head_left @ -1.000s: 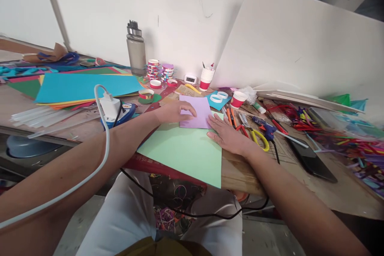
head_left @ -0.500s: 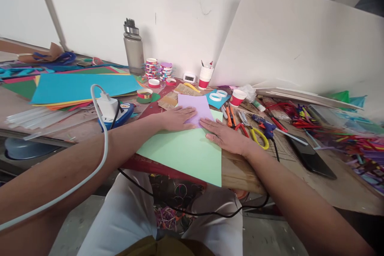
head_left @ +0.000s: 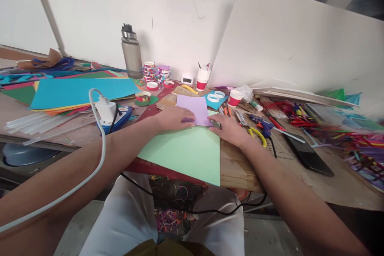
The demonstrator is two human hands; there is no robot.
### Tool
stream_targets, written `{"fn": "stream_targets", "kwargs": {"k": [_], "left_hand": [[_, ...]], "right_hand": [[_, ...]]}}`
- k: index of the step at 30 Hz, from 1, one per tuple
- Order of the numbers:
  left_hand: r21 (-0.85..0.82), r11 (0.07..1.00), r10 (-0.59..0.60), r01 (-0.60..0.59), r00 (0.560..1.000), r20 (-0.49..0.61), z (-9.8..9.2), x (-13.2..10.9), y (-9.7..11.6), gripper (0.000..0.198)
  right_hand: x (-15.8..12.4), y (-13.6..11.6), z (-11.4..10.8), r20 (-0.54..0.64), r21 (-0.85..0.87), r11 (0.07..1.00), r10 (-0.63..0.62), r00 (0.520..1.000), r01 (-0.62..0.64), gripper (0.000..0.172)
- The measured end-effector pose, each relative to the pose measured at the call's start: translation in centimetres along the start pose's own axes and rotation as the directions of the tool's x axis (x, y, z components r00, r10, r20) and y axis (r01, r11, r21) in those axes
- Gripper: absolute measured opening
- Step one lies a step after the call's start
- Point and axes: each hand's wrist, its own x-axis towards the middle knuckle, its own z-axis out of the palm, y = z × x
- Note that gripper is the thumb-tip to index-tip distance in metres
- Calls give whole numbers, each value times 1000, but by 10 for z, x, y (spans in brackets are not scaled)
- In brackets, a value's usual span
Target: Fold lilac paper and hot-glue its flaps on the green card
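A sheet of purple paper (head_left: pixel 193 108) lies on a larger light green sheet (head_left: pixel 186 154) at the table's front. My left hand (head_left: pixel 175 119) rests over the purple sheet's lower left part, its fingers stretched and slightly bent. At the lower right corner of the purple sheet is my right hand (head_left: pixel 229 129), fingers apart and lightly curled, the fingertips touching the paper's edge. Neither hand is closed round anything. Part of the purple sheet's left side is hidden under my left hand.
Yellow-handled pliers (head_left: pixel 258 136), a glue gun (head_left: pixel 264 126) and a black phone (head_left: pixel 307 154) lie on the right. On the left are a coloured paper stack (head_left: pixel 84 90) and a power strip (head_left: pixel 121 118) with a white cable crossing my left arm. A bottle (head_left: pixel 132 56) stands behind.
My hands have gone from pressing flat to slightly bent fingers. The right hand has shifted right, off the purple sheet's middle to its corner. The camera view has moved slightly.
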Motion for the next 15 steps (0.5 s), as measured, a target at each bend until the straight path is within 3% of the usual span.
{"fn": "stream_targets", "kwargs": {"k": [3, 8, 12, 15], "left_hand": [[85, 996, 45, -38, 995, -86, 1, 1, 5, 37], [265, 964, 39, 26, 971, -238, 1, 6, 16, 32], [204, 964, -84, 171, 922, -377, -3, 9, 15, 34], [146, 968, -122, 206, 890, -440, -7, 8, 10, 36]], "right_hand": [[5, -2, 3, -81, -10, 999, 30, 996, -31, 16], [11, -11, -1, -304, -4, 999, -46, 952, 47, 15], [13, -17, -9, -461, 111, 992, 6, 887, 52, 8], [14, -16, -12, -481, 219, 975, 88, 872, 22, 4]]}}
